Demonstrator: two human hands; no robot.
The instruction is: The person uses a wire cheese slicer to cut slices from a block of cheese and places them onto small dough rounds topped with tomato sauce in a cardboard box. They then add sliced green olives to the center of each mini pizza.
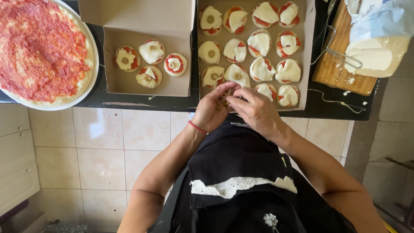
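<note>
My left hand [212, 108] and my right hand [254, 110] meet at the near edge of a cardboard box [308, 51] full of several mini pizzas [259, 42] with red sauce and white cheese slices, some topped with an olive slice. Both hands pinch small olive pieces [225, 98] between their fingertips, right over a mini pizza that they mostly hide. A red band circles my left wrist. A second, smaller box [113, 64] to the left holds several mini pizzas [151, 51] of the same kind.
A large round pizza base [41, 49] spread with red sauce lies on a white tray at the far left. At the right a wooden board [334, 64] carries a wire slicer [340, 56] and a block of cheese [379, 54] in plastic wrap. Tiled cabinet front below the dark counter.
</note>
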